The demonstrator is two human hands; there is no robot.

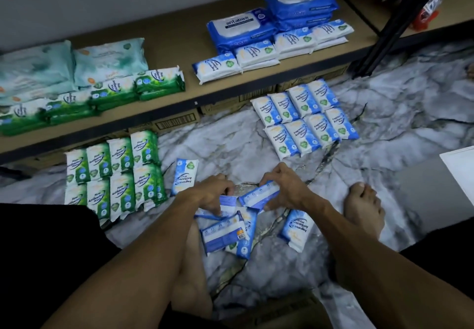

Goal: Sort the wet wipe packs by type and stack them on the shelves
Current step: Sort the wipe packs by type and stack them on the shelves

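The left grip pinched a small blue pack; the right grip held a second blue pack. Green packs and blue-white packs lay in separate grids on the floor.

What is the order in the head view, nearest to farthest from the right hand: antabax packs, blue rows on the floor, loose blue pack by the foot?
1. loose blue pack, beside the right hand, by the foot
2. blue rows, ahead on the floor
3. antabax packs, on the shelf
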